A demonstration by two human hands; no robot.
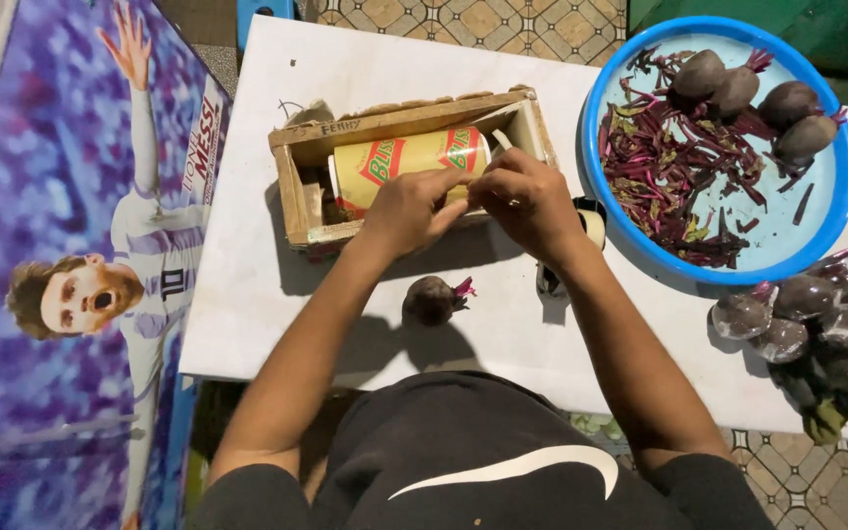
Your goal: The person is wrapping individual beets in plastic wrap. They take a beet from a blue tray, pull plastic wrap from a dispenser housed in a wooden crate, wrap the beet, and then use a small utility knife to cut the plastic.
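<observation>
Wooden box (298, 192): left on white table (247, 294), holding a yellow can (409, 162) lying on its side.
Left hand (406, 209): fingertips pinched at the can's front edge.
Beetroot (432, 298): loose, near the body.
Right hand (527, 201): fingers curled, touching the left; contents hidden.
Blue bowl (841, 211): right, with peeled beetroots and trimmings.

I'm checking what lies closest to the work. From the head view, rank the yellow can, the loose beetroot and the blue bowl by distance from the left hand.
1. Yellow can, touching the left hand, inside the crate.
2. Loose beetroot, just below it.
3. Blue bowl, off to the right.
</observation>
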